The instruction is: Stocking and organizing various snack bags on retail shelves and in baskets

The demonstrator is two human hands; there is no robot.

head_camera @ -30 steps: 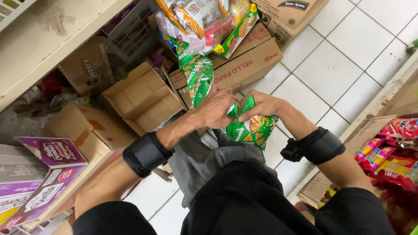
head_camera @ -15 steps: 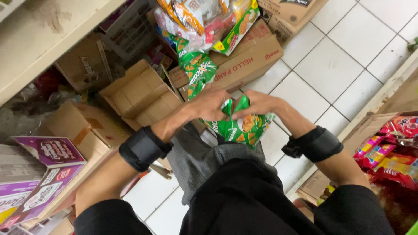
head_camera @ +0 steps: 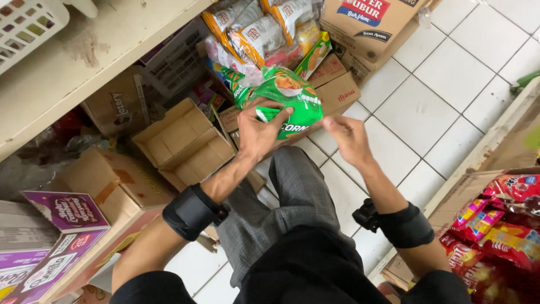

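An open, empty cardboard box sits left of centre on the floor, flaps spread. Above it, a pale shelf board crosses the upper left, with a white plastic basket at the corner. Purple cartons stack at lower left. Orange-and-white snack packets pile at top centre beside a large brown carton. White floor tiles fill the right, and red snack packets crowd the lower right.
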